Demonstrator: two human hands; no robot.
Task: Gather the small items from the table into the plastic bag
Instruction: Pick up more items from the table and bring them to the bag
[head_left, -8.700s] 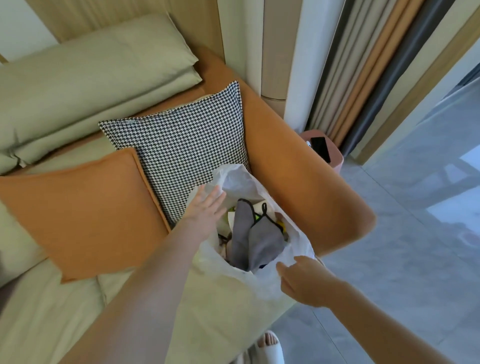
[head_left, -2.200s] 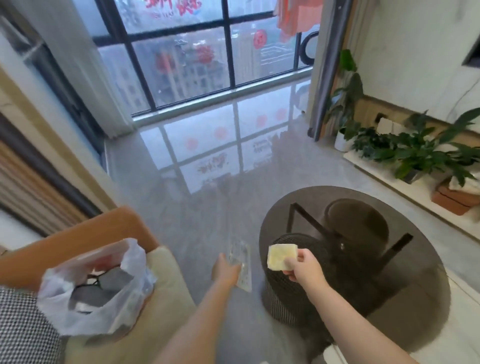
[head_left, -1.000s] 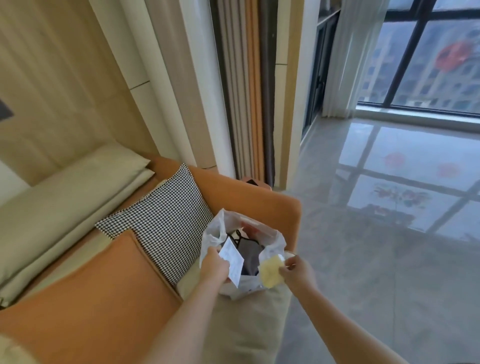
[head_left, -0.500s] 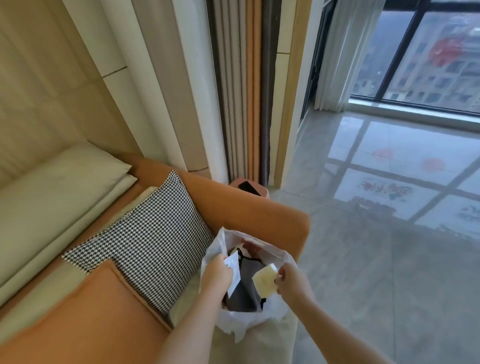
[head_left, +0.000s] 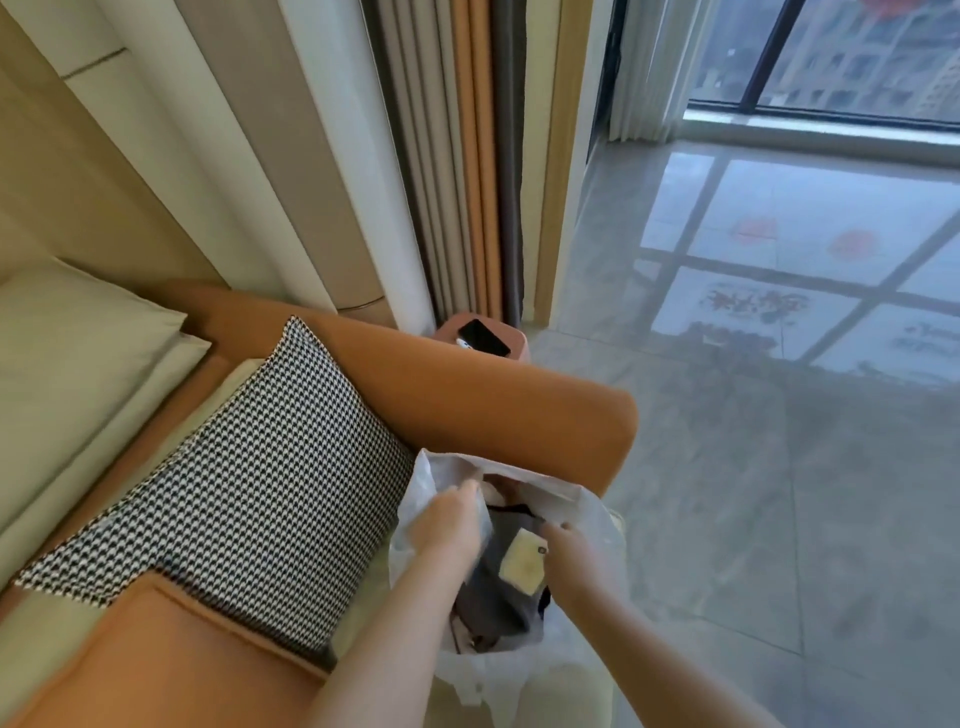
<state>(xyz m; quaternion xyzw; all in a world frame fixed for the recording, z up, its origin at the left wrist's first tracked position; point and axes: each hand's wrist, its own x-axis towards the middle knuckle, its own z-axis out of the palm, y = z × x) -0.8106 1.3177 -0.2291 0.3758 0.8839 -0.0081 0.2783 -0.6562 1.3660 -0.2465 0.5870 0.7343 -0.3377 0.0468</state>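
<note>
Already deep in the white plastic bag (head_left: 587, 512), a person's two hands work at dropping off small items, the bag propped on a sofa seat against the orange armrest (head_left: 467, 400). At about 7 o'clock of the bag's mouth, the left hand (head_left: 447, 530) is clenched around a pale slip (head_left: 480, 512), only its edge showing past the fingers. At 4 o'clock of the mouth, the right hand (head_left: 571, 545) pinches a yellowish packet (head_left: 522, 561) by its upper right corner, holding it just above a grey cloth (head_left: 498, 608) that already lies inside.

To do the step well, both hands would best sink below the rim before letting go, so that neither piece slides out over the slack plastic; the left hand could hold its side of the mouth wide as it opens.

Nearly square, the packet has little long axis to speak of; what there is runs from 1 o'clock, at the pinched corner, down to 7 o'clock, its broad face turned up towards the camera. How the slip lies cannot be told behind the fingers.

A checked cushion (head_left: 249, 499) sits at 9 o'clock of the bag.
</note>
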